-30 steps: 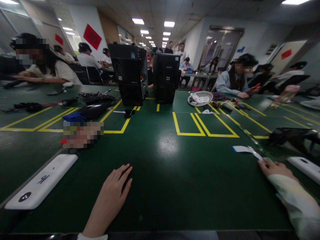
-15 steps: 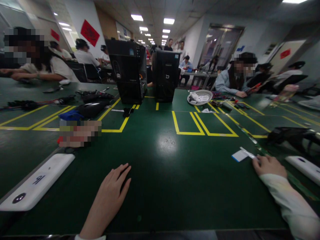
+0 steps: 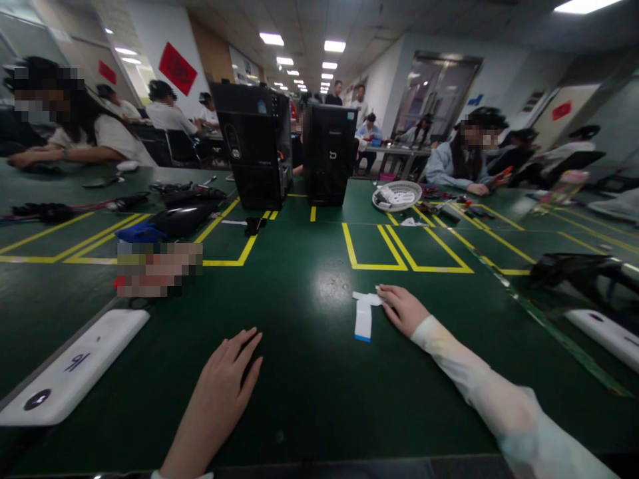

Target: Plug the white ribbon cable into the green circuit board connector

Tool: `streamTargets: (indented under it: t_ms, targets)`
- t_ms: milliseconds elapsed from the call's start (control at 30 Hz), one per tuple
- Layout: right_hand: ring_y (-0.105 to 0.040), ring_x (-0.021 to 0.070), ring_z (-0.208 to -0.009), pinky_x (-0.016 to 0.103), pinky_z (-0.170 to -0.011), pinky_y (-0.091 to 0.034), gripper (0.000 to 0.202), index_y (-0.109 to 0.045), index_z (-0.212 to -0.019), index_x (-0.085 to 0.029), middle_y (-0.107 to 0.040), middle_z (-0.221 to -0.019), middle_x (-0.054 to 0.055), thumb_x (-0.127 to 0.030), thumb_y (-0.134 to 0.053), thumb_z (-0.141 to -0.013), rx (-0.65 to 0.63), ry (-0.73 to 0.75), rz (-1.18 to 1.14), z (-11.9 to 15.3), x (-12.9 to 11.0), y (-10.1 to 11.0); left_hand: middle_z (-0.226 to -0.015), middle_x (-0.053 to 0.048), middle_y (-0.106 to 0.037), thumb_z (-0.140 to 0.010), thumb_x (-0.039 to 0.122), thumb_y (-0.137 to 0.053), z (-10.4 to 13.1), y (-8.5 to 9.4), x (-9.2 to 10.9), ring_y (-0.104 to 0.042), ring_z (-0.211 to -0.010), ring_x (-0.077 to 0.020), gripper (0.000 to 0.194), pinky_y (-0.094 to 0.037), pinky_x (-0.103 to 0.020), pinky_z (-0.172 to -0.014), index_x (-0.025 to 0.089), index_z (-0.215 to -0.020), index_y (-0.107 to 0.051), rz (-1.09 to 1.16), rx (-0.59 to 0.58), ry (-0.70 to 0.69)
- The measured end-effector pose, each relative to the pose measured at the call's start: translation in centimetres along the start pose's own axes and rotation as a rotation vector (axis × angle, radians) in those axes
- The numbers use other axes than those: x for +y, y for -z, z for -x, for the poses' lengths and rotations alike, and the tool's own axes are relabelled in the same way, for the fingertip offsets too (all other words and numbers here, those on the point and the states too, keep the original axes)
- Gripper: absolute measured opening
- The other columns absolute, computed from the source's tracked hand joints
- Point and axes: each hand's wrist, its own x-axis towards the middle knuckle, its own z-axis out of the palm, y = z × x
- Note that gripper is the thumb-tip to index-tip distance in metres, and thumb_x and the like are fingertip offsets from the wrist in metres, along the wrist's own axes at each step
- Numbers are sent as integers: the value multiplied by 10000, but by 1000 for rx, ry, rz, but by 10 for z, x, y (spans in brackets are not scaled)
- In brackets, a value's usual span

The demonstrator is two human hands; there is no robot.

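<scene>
In the head view, a white flat ribbon cable [image 3: 364,318] with a blue end lies folded in a T shape near the middle of the green table [image 3: 309,386]. My right hand [image 3: 403,310] pinches its right end between thumb and fingers. The blue end points toward me. My left hand [image 3: 227,372] rests flat on the table to the left, fingers stretched out and holding nothing. A gap of bare table lies between that hand and the cable.
White flat devices lie at the left [image 3: 74,369] and at the right edge [image 3: 604,336]. Two black computer cases [image 3: 329,156] stand at the back. A white basket [image 3: 397,196], cables and yellow tape lines [image 3: 379,267] are on the table. Other people sit around.
My right hand has moved left from the table's right side to near the middle, bringing the ribbon cable along. The cable's blue end has turned toward me. My left hand stays put.
</scene>
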Motion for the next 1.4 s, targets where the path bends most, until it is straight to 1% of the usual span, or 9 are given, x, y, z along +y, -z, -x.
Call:
streamTargets:
  t_ms: [233, 367, 500, 667, 1000, 1100, 1167, 1300, 1400]
  targets:
    - [-571, 234, -1036, 413, -877, -513, 267, -612, -1130, -151, -621, -1146, 138, -228, -439, -943, -59, 171, -111, -69, -70, -37, -1368, -99, -568, -945, 430, -363, -1, 6, 4, -535, -1247, -274, 489, -417, -497, -1064, 185, -1315, -567, -11, 9, 72]
    - [-554, 244, -1064, 423, -882, -500, 279, -597, -1164, -150, -605, -1192, 140, -233, -463, -933, -84, 249, -207, -76, -106, -43, -1298, -136, -611, -938, 421, -346, -4, 8, -2, -555, -1211, -289, 496, -451, -491, -1026, 144, -1237, -629, -36, 63, 165]
    - [-527, 240, -1124, 421, -927, -472, 330, -545, -1238, -164, -574, -1259, 132, -248, -478, -926, -145, 296, -284, -63, -132, -33, -1275, -132, -622, -937, 432, -337, -6, 9, -11, -559, -1198, -282, 501, -456, -480, -1020, 146, -1213, -642, -9, 65, 206]
    - [-497, 247, -1176, 429, -973, -443, 413, -512, -1286, -163, -542, -1317, 128, -266, -534, -887, -214, 321, -328, -54, -148, -22, -1288, -130, -613, -930, 439, -340, -8, 11, -15, -547, -1207, -291, 501, -460, -494, -1009, 158, -1213, -644, -4, 35, 197]
    - [-466, 254, -1253, 437, -1024, -414, 518, -434, -1389, -194, -487, -1396, 124, -362, -516, -906, -274, 326, -358, -54, -146, -18, -1314, -148, -587, -926, 435, -358, -6, 8, -10, -532, -1217, -304, 508, -448, -509, -1007, 149, -1264, -607, -52, 33, 177]
    - [-416, 271, -1311, 468, -1045, -396, 576, -374, -1436, -166, -434, -1439, 165, -410, -480, -925, -201, 282, -281, -57, -124, -21, -1319, -147, -586, -925, 436, -362, -6, 8, -10, -533, -1222, -304, 504, -443, -515, -1011, 160, -1271, -601, -49, 34, 185]
    - [-402, 293, -1321, 500, -1052, -382, 551, -398, -1422, -158, -422, -1442, 188, -407, -454, -933, -113, 164, -157, -58, -89, -23, -1330, -146, -579, -925, 435, -359, -6, 8, -9, -531, -1227, -307, 505, -445, -519, -1010, 164, -1278, -596, -54, 29, 193]
    - [-405, 356, -1307, 537, -1034, -370, 540, -499, -1344, -124, -431, -1418, 227, -425, -487, -896, 14, -286, 129, -41, 21, -12, -1325, -164, -578, -924, 422, -356, -7, 9, -8, -537, -1220, -321, 515, -459, -521, -994, 134, -1277, -598, -68, 13, 191]
    - [-300, 385, -1360, 549, -1049, -300, 609, -506, -1347, -82, -388, -1451, 240, -454, -498, -864, 30, -811, 292, -1, 100, 13, -1308, -173, -587, -926, 414, -353, -8, 9, -7, -540, -1212, -320, 517, -456, -512, -1002, 116, -1267, -604, -78, 29, 166]
